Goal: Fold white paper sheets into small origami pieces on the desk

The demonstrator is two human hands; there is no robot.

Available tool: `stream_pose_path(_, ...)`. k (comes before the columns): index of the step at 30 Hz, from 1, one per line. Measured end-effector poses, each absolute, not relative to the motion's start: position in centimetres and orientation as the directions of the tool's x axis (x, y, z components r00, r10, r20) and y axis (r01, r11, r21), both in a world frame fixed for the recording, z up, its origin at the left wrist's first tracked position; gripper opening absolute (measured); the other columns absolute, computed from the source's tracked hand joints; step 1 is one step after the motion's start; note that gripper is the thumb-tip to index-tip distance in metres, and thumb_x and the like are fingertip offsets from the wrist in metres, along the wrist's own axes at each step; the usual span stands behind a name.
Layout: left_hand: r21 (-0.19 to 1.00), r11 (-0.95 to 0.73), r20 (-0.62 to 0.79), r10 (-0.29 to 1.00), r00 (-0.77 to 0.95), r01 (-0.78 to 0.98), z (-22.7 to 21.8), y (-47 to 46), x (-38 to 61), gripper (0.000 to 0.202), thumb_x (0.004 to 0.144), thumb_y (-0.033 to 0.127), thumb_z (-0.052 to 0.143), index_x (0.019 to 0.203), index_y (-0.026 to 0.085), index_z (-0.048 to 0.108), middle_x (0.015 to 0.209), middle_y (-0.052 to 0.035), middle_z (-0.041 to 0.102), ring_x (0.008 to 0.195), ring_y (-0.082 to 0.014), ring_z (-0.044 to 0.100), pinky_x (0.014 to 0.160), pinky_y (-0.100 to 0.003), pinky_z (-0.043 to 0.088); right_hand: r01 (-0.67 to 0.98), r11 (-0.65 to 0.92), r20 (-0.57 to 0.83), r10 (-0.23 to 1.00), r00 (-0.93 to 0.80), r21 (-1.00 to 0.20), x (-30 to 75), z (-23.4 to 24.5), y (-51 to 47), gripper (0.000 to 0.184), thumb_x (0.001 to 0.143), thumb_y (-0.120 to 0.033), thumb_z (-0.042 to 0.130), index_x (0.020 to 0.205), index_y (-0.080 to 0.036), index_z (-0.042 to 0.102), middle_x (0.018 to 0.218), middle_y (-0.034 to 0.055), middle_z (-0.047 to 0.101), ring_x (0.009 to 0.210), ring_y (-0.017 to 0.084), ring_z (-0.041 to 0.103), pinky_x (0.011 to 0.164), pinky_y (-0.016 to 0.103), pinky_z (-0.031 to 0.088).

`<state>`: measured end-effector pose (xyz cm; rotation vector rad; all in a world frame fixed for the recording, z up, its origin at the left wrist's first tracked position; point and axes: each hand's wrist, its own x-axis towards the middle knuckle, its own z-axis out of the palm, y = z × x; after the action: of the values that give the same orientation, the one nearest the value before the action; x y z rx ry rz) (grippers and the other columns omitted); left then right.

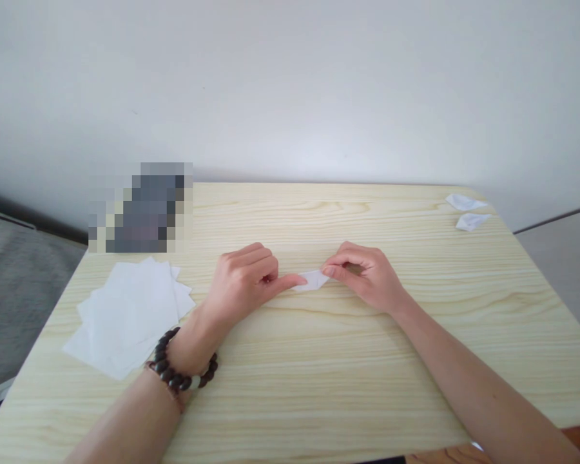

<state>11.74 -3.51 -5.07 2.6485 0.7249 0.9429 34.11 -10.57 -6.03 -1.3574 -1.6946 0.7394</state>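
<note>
A small strip of folded white paper [314, 280] lies low over the middle of the table, between my two hands. The thumb of my left hand [246, 280] stretches out and presses on the paper's left end, while its other fingers are curled in. My right hand [367, 274] pinches the right end between thumb and forefinger. Dark beads circle my left wrist. The part of the paper under my fingertips is hidden.
Fanned sheets of white paper [130, 309] lie left of my left hand. Behind them is a dark, pixelated object [147, 212]. Two folded paper pieces [466, 202] rest at the far right corner. A white wall [319, 90] borders the wooden table [348, 374] at the back.
</note>
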Motion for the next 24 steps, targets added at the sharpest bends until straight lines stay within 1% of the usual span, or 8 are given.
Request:
stream_pose_path(3,0.464,-0.83,0.465,0.526,0.712,0.309,-5.14,-3.78,11.83,0.031,0.088,0.037,0.06,0.066,0.016,0.057,0.064,-0.0011,0.059,0.06,-0.0116,0.051,0.054,-0.024,0.039,0.452,0.22,0.205,0.975,-0.083,-0.864,34.2,-5.97,-10.54,0.019,0.085,-0.036,0.065,0.077,-0.02,0.072,0.07,0.0009,0.064,0.063,0.011,0.056,0.056,0.024,0.042)
stream_pose_path(5,0.534,-0.808,0.431,0.512,0.743,0.247,-5.27,-4.01,11.98,0.025,0.091,0.031,0.056,0.072,0.016,0.06,0.067,-0.0019,0.06,0.063,-0.0116,0.053,0.056,-0.023,0.04,0.442,0.202,0.182,0.979,-0.087,-0.874,34.2,-5.95,-10.53,0.018,0.085,-0.036,0.065,0.078,-0.02,0.072,0.07,0.0008,0.064,0.064,0.011,0.056,0.057,0.024,0.042)
stream_pose_path(8,0.629,-0.752,0.387,0.522,0.76,0.196,-5.35,-4.23,12.18,0.036,0.095,0.028,0.048,0.061,0.016,0.055,0.054,0.0012,0.053,0.053,-0.0094,0.048,0.051,-0.022,0.036,0.426,0.199,0.175,0.98,-0.095,-0.882,34.22,-5.99,-10.51,0.017,0.084,-0.036,0.065,0.079,-0.02,0.072,0.072,0.001,0.065,0.065,0.012,0.057,0.058,0.024,0.043)
stream_pose_path(10,0.681,-0.704,0.344,0.553,0.759,0.204,-5.26,-4.23,12.24,0.045,0.096,0.03,0.046,0.053,0.016,0.051,0.047,0.0029,0.048,0.046,-0.0075,0.044,0.046,-0.021,0.033,0.407,0.202,0.174,0.979,-0.105,-0.891,34.26,-6.01,-10.49,0.017,0.084,-0.036,0.066,0.08,-0.021,0.072,0.074,0.0012,0.066,0.067,0.012,0.059,0.059,0.025,0.045)
stream_pose_path(13,0.745,-0.631,0.287,0.598,0.749,0.218,-5.09,-4.09,12.23,0.049,0.094,0.035,0.049,0.048,0.015,0.049,0.043,0.0037,0.047,0.042,-0.0061,0.043,0.043,-0.02,0.031,0.381,0.187,0.158,0.982,-0.107,-0.905,34.31,-5.96,-10.47,0.016,0.083,-0.036,0.066,0.082,-0.022,0.073,0.074,0.0014,0.067,0.068,0.013,0.061,0.059,0.024,0.046)
stream_pose_path(16,0.781,-0.587,0.271,0.628,0.729,0.215,-5.09,-3.93,12.21,0.049,0.09,0.037,0.055,0.047,0.015,0.049,0.043,0.0036,0.048,0.043,-0.0064,0.044,0.043,-0.019,0.031,0.373,0.166,0.142,0.986,-0.091,-0.913,34.37,-5.9,-10.42,0.016,0.083,-0.036,0.067,0.08,-0.021,0.073,0.075,0.0017,0.069,0.068,0.013,0.062,0.06,0.025,0.048)
stream_pose_path(21,0.784,-0.553,0.243,0.691,0.681,0.282,-5.2,-3.73,12.28,0.041,0.091,0.031,0.053,0.054,0.015,0.052,0.051,0.004,0.047,0.048,-0.0065,0.04,0.046,-0.02,0.03,0.341,0.124,0.121,0.992,-0.03,-0.932,34.39,-6.05,-10.35,0.016,0.085,-0.035,0.064,0.082,-0.021,0.072,0.081,0.0025,0.072,0.072,0.014,0.065,0.063,0.025,0.05)
stream_pose_path(24,0.774,-0.559,0.247,0.699,0.671,0.297,-5.19,-3.77,12.41,0.033,0.091,0.03,0.053,0.062,0.014,0.057,0.057,0.003,0.05,0.052,-0.0075,0.042,0.048,-0.02,0.032,0.391,0.136,0.137,0.99,-0.026,-0.91,34.15,-6.1,-10.45,0.016,0.085,-0.034,0.064,0.083,-0.021,0.072,0.083,0.0023,0.072,0.074,0.014,0.065,0.065,0.026,0.05)
